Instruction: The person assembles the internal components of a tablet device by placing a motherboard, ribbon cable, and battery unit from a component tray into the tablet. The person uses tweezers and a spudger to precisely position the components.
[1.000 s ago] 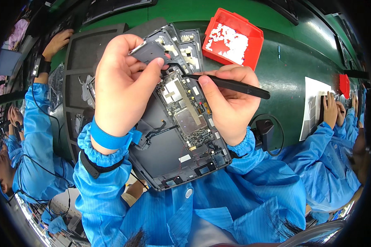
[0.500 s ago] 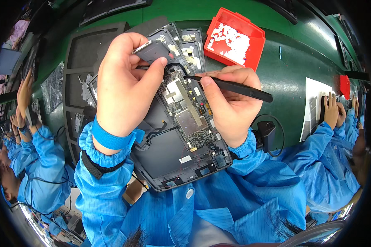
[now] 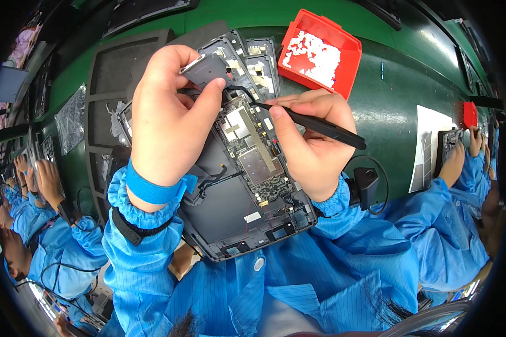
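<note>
Open device: a dark gadget (image 3: pixel 236 208) with its back off lies in the middle, near the person, tilted on the green table (image 3: pixel 388 101).
Left hand: the left hand (image 3: pixel 168 118) pinches a small grey part (image 3: pixel 208 68) over the gadget's far end.
Right hand: the right hand (image 3: pixel 309 146) is closed around a black stick tool (image 3: pixel 320 126); its tip touches the gadget's inside.
Far right: a red bin (image 3: pixel 343 84) holding white bits.
Left: a grey foam tray (image 3: pixel 104 73).

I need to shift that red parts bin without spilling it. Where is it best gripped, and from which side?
Probably by the raised side walls of the red parts bin, coming down from above with fingers across its width. It sits open-topped on the green mat, white pieces loose inside, so keep it level; its sloped front lip gives less hold.
</note>
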Motion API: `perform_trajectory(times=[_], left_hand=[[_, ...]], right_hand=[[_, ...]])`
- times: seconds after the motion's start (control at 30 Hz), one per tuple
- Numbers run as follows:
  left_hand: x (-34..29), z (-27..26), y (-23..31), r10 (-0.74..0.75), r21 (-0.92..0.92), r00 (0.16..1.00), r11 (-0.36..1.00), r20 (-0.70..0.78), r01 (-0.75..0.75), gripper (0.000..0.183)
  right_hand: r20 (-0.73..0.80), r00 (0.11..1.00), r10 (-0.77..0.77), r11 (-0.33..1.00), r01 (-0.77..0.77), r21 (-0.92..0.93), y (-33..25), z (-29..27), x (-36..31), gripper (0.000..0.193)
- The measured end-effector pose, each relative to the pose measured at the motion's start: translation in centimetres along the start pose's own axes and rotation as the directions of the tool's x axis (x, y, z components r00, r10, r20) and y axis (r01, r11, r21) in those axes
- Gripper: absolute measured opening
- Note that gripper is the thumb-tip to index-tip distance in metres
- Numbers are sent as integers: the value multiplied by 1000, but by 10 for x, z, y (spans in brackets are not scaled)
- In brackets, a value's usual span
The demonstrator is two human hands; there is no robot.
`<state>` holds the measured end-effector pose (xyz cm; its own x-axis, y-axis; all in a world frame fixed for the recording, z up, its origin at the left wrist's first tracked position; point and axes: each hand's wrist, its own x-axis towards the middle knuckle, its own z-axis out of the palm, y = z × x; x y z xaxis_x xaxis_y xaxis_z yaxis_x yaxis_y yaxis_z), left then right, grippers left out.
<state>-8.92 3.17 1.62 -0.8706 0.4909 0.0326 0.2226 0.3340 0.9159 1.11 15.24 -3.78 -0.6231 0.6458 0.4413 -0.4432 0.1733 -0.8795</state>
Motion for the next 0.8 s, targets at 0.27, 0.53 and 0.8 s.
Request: perform_trajectory(times=[0.27,0.53,0.8], left_hand=[[-2,4,-7,111,108,993,988,26,-114,25],[-1,14,-5,283,479,959,843,-12,-243,54],[1,8,-13,398,478,917,800,31,-363,63]], right_hand=[[83,987,-135,982,145,-122,1,-4,1,19],[146,966,-212,961,234,-149,0,-6,4,20],[132,977,-168,968,188,-166,0,-5,1,17]])
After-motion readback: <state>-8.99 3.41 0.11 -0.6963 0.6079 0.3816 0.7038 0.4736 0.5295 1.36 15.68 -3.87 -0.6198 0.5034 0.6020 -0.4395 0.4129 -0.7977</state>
